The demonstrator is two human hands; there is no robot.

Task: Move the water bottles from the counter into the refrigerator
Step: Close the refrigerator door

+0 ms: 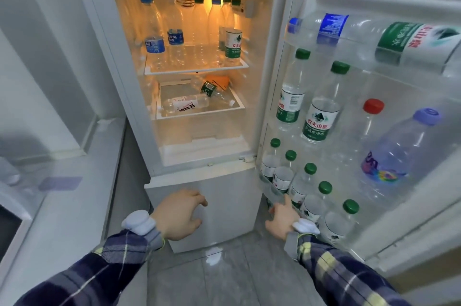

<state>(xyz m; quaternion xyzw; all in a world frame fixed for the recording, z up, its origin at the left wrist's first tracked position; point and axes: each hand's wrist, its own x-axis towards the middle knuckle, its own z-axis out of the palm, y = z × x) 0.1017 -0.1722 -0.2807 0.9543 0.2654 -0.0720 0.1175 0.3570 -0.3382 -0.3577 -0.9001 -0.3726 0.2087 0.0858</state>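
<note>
From the head camera, your left hand [180, 214] hangs in front of the lower freezer door [219, 206], fingers loosely curled and holding nothing. Your right hand [283, 218] reaches to the near end of the bottom door rack [268, 187], fingertips at a small green-capped bottle [298, 187]; whether it grips that bottle or only touches it, you cannot tell.

The water bottles already fill the refrigerator: upright along the top shelf [197, 69], two lying on the lower shelf [199, 112], more in the door racks. On the counter [62, 206] at the left edge only a blurred shape shows, so no bottle there is certain.

These look like thin clear plastic, stiff when full and fairly heavy for their size, likely slick if cold. Take each round the body just above the label, not by the cap.

The bottom rack is tightly packed, so neighbours may tip; a big bottle [396, 156] crowds the middle door rack
</note>
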